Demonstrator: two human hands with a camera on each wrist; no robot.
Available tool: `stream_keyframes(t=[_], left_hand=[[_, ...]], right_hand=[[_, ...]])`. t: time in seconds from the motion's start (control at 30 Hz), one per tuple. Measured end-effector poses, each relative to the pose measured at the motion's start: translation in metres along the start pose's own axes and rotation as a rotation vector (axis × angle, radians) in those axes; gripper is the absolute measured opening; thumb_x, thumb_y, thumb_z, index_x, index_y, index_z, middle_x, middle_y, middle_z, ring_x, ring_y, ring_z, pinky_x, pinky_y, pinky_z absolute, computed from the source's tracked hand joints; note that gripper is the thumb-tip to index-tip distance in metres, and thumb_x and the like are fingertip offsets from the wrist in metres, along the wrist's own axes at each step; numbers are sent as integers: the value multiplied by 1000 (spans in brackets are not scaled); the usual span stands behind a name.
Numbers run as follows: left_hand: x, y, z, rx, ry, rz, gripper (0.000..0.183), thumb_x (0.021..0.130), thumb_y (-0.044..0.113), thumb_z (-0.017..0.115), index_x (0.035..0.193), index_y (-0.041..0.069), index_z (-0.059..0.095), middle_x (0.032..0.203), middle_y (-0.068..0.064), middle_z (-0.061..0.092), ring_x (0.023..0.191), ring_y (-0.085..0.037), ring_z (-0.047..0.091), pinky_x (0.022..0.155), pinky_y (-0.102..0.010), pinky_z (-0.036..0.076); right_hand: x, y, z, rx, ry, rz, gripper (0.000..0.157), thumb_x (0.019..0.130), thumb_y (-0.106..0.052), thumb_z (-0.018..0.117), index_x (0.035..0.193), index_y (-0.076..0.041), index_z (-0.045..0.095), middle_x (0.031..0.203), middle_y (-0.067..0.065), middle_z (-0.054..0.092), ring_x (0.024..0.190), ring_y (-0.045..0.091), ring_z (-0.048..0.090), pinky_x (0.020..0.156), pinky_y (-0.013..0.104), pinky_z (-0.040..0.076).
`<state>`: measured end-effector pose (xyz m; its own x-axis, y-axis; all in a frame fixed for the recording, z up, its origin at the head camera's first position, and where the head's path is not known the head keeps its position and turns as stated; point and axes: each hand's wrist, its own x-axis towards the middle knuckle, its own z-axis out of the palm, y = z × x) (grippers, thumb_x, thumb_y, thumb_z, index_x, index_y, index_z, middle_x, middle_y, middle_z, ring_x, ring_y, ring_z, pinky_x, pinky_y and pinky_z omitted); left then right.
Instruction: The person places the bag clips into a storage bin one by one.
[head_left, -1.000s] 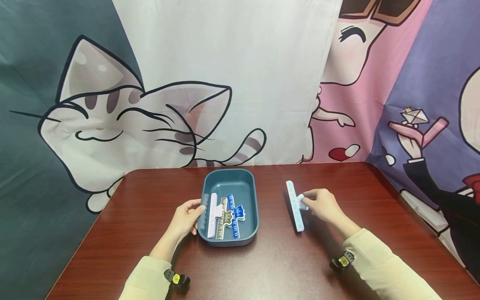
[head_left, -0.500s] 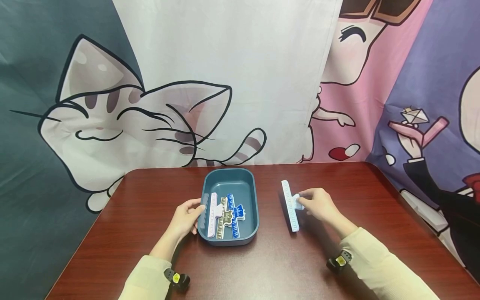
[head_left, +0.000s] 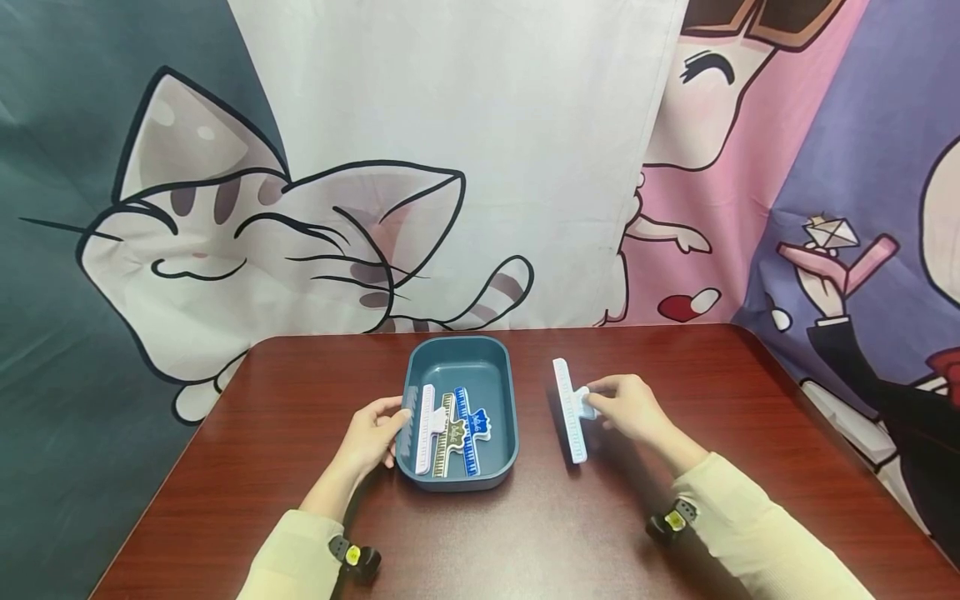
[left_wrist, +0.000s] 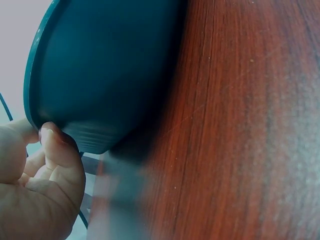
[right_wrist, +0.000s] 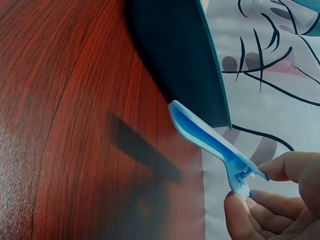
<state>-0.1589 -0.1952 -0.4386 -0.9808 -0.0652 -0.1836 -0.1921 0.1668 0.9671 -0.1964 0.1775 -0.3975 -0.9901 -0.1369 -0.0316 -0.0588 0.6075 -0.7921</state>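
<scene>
A teal plastic bin [head_left: 497, 479] stands on the table, and my left hand [head_left: 372, 435] pinches its left rim between thumb and fingers. Inside the bin lie a pale pink clip [head_left: 425, 431], a brown-gold clip [head_left: 453, 435] and a blue clip [head_left: 471, 433], side by side. To the right of the bin, my right hand [head_left: 628, 407] pinches a light blue long-jawed clip [head_left: 569, 412] by its handle tabs. In the right wrist view the light blue clip [right_wrist: 210, 142] hangs above the table, apart from its shadow, thumb and fingers on its two tabs.
The reddish-brown wooden table [head_left: 480, 542] has its far edge against a cartoon-printed cloth backdrop [head_left: 555, 167]. The bin's raised side walls [left_wrist: 105, 70] surround the clips. A small camera is strapped at each wrist.
My right hand has moved left with the light blue clip, bringing it nearer to the bin. My left hand and the bin have stayed in place.
</scene>
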Motion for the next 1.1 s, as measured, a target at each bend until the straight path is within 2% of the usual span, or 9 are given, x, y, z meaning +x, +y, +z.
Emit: stream_keyframes(t=[0.2, 0.4, 0.63, 0.87, 1.1], left_hand=[[0, 0, 0, 0, -1, -2, 41, 92, 12, 60, 129, -2, 50, 58, -3, 51, 40, -10, 44, 35, -20, 40], [1, 0, 0, -4, 2, 8, 40, 91, 10, 59, 129, -2, 51, 57, -3, 51, 40, -11, 44, 34, -20, 40], [1, -1, 1, -7, 3, 4, 40, 92, 11, 59, 129, -2, 51, 57, -2, 51, 40, -11, 44, 34, -20, 39], [0, -1, 1, -10, 3, -6, 40, 92, 11, 59, 129, -2, 50, 58, -2, 51, 40, -11, 44, 34, -20, 40], [0, 0, 1, -8, 5, -7, 40, 92, 11, 58, 129, -2, 50, 58, -2, 51, 41, -11, 43, 34, -21, 39]], right_hand=[[0, -6, 2, 30, -20, 10, 33, 87, -13, 63, 111, 10, 63, 89, 20, 69, 68, 24, 68, 56, 31, 58], [0, -13, 6, 71, -36, -16, 32, 86, -12, 62, 109, 10, 64, 86, 19, 69, 70, 26, 68, 55, 31, 57], [0, -21, 12, 100, -54, -29, 32, 86, -12, 62, 108, 10, 64, 84, 17, 69, 67, 17, 66, 56, 35, 58], [1, -26, 16, 109, -59, -44, 31, 85, -10, 62, 108, 11, 64, 82, 17, 69, 67, 25, 67, 55, 39, 58], [2, -31, 20, 110, -71, -46, 30, 85, -11, 63, 107, 9, 65, 81, 17, 70, 65, 24, 66, 55, 39, 58]])
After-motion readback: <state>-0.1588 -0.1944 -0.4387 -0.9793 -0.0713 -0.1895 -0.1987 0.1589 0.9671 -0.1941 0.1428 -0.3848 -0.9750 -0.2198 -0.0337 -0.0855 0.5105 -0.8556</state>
